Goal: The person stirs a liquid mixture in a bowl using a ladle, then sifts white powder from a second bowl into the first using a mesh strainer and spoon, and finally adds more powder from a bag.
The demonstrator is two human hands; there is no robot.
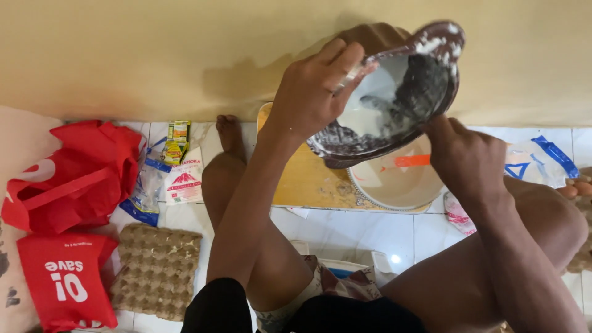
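My left hand (311, 89) grips the rim of a dark bowl (431, 80), tilted steeply with white batter clinging inside. It hangs above a round white bowl (394, 185) holding pale liquid and an orange-handled utensil (412, 161). My right hand (465, 157) reaches up under the tilted bowl's lower edge, fingers closed; what it holds is hidden. Both bowls are over a wooden cutting board (305, 179) on the tiled floor between my bent legs.
Red bags (74, 179) lie at the left beside a cardboard egg tray (157, 268) and small flour packets (184, 179). A white and blue plastic bag (536, 160) lies at the right. A yellow wall (123, 55) runs along the back.
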